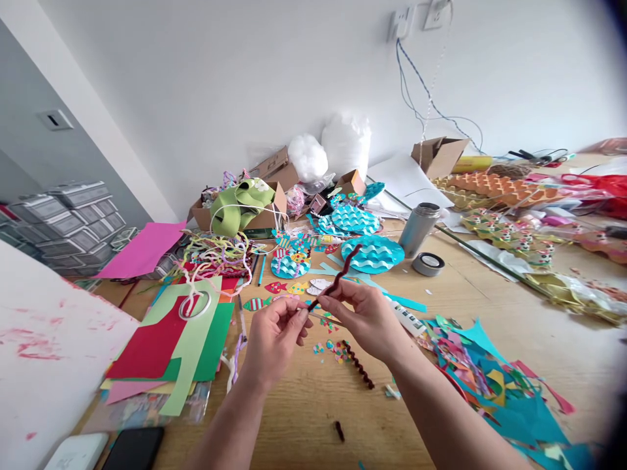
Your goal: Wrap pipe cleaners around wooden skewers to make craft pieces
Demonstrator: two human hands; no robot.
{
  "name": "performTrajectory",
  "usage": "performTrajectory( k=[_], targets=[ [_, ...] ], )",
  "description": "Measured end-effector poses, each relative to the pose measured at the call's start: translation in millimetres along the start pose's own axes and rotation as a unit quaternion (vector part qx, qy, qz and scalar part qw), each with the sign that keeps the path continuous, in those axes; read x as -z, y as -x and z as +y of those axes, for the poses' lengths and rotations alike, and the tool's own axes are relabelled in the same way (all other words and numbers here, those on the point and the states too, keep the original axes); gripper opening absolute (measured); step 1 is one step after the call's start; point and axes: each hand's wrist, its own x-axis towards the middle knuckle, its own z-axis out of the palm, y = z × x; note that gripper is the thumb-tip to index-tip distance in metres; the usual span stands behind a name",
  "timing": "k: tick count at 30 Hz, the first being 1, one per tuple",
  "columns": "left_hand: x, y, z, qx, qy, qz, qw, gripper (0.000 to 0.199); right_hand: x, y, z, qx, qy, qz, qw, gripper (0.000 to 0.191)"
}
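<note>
A dark brown pipe cleaner [347, 266] is stretched between my two hands, its wavy free end rising up and away. My left hand [280, 329] pinches its lower end between thumb and fingers. My right hand [365, 316] is closed on it further up. A thin stick [329, 318] runs between the hands, close under the pipe cleaner; whether the pipe cleaner is wound on it is hidden by my fingers. On the table below lie a coiled brown pipe cleaner [360, 367] and a short brown piece [339, 431].
Paper fish [275, 287] and blue wavy paper discs [375, 254] lie beyond my hands. A metal flask [419, 230] stands at the right behind its lid [428, 264]. Coloured paper sheets [147, 346] lie left, with a black phone [134, 448] nearer. Paper scraps [494, 385] are heaped at right.
</note>
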Motion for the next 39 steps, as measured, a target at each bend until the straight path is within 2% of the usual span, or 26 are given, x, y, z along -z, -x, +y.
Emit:
performTrajectory(
  k=[7, 12, 14, 19, 24, 39],
  targets=[
    [0.2, -2.5, 1.5, 0.013, 0.028, 0.002, 1.000, 0.022, -2.0, 1.5, -4.1, 0.034, 0.032, 0.020, 0.999, 0.017],
    [1.1, -3.6, -1.2, -0.009, 0.024, 0.013, 1.000, 0.019, 0.1, 3.7, -8.3, 0.021, 0.080, -0.068, 0.994, 0.015],
    [2.6, -3.4, -2.2, -0.017, 0.016, 0.010, 1.000, 0.019, -1.0, 5.4, -7.3, 0.020, 0.096, -0.079, 0.992, 0.018],
    [5.4, -2.2, 1.1, -0.025, -0.049, -0.007, 0.998, 0.018, -3.7, 8.8, -1.6, 0.058, 0.134, -0.051, 0.988, 0.017],
    [2.5, -0.4, 5.3, -0.038, -0.081, 0.015, 0.996, 0.015, -3.3, 11.4, 0.4, 0.085, 0.184, -0.045, 0.978, 0.017],
    [3.5, 0.8, 2.6, -0.003, -0.041, 0.011, 0.999, 0.010, -4.1, 16.7, -5.5, 0.096, 0.194, -0.042, 0.975, 0.015]
  ],
)
